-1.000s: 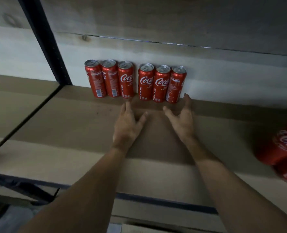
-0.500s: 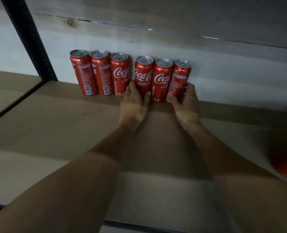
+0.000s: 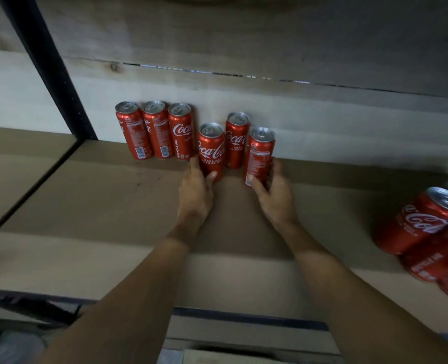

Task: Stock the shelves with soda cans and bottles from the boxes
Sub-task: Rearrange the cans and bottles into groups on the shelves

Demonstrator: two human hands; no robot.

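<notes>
Since half a second ago, two cans have come forward out of the row of six: the fourth can (image 3: pixel 211 151) and the sixth can (image 3: pixel 260 156), counted from the left, now stand nearer the front than the others, where before all six stood in one line against the back wall (image 3: pixel 322 119). The left hand (image 3: pixel 195 195) grips the fourth can low down, with the thumb on the can's right side and the fingers round its left. The right hand (image 3: pixel 276 198) holds the sixth can near its base in the same way, thumb on the left and fingers curled round the right. Both cans are upright; whether their bases touch the shelf (image 3: pixel 99 206) or are raised just off it cannot be told, since the hands cover them. The fifth can (image 3: pixel 237 140) is between the two, against the back wall and apart from either hand. The three left cans (image 3: pixel 156 131) stand side by side, touching one another, also at the back wall, with the nearest of them just beside the fingers of the left hand. A black upright post (image 3: pixel 49 67) rises at the left end of the shelf, well apart from the cans. At the right edge of the view a cluster of red cans (image 3: pixel 422 222) stands on the same shelf, partly cut off by the frame. Both forearms reach in from below, over the dark front rail (image 3: pixel 243 313).
</notes>
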